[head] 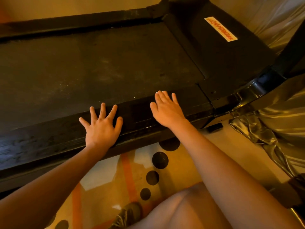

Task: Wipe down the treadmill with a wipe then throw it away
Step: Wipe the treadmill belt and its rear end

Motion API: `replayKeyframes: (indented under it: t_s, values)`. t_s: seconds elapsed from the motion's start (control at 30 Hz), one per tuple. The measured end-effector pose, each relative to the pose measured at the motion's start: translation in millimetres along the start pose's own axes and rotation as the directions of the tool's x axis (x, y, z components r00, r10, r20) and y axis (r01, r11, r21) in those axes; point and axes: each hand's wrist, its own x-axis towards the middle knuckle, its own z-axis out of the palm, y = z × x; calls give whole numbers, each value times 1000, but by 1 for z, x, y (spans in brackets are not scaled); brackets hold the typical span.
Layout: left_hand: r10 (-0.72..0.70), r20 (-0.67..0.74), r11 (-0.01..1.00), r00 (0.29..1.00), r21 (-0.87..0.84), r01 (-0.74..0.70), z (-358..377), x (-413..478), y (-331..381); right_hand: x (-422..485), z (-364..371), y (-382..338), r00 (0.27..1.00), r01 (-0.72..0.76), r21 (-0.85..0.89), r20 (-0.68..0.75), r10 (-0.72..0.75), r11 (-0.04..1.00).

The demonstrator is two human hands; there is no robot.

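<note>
Wiping step: both hands flat on the treadmill side rail (140, 116), lower centre.
Left hand (101, 124) splayed, empty; right hand (166, 109) presses a white wipe (162, 91), barely visible. Next: sweep along the rail.

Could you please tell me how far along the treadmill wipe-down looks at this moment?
Nothing is clearly finished: the belt shows dusty specks. In hand: the right hand lies flat on the near side rail, a bit of white, possibly the wipe, at its fingertips; the left hand rests spread and empty on the same rail. Left: the remaining surfaces and throwing the wipe away.
</note>
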Motion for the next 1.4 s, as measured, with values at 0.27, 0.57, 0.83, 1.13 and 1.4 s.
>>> replayKeyframes:
  t_s: [0.27,0.57,0.83,1.13,1.4]
  values:
    - [-7,-7,1000,1000,-2,7,-1,-2,2,-13,13,-26,991,135,16,20,-136,991]
    - [-6,-7,1000,1000,7,6,-2,-5,2,-34,22,-44,988,155,-27,7,-155,988]
    - [1,6,1000,1000,-6,-1,-3,-3,4,-60,28,-44,978,205,-43,35,-204,978]
    - [33,-10,999,999,-31,-33,1,-2,3,-55,20,-17,1000,-2,-100,-2,2,995]
    - [41,-19,999,999,-34,-41,1,-2,2,-59,21,-8,997,70,-54,10,-70,996]
